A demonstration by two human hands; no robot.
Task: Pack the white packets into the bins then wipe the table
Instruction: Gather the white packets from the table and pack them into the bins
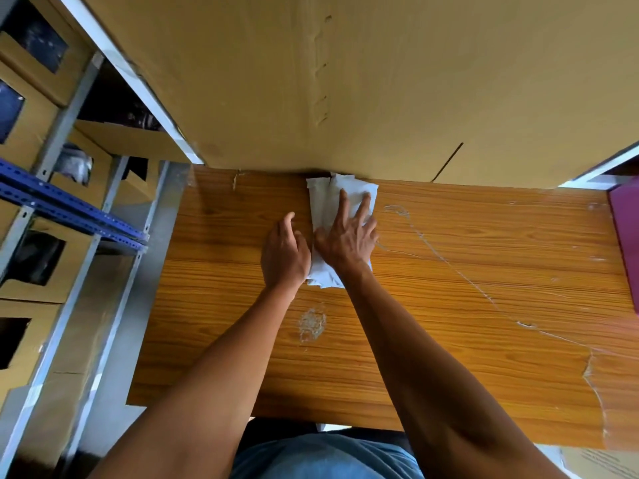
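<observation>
— Pressing down, that's what the right hand (347, 236) is doing: fingers spread flat over the white packets (337, 216), just above the centre of the frame.

— Why flat, do you think?

— To pin the stack, I'd judge. The packets lie in a loose overlapping pile on the wooden table (449, 305), their far end butted against the big cardboard box (345, 81) that fills the upper frame. A spread palm keeps them from fanning out.

— And the left hand (285, 252)?

— Set against the pile's left edge, fingers curled loosely. Whether it grips the edge or only squares it I cannot tell; the fingertips are hidden behind the hand.

— So gathering them up?

— Likely squaring them into one bundle to lift. The cardboard bins (31, 257) sit on the metal shelving (69, 216) along the left of the frame, well apart from the pile, so carrying one bundle would be quicker.

— Wiping yet?

— Not begun, by the look of it. Pale smears (312, 324) show below the hands and trail off lower right.
</observation>
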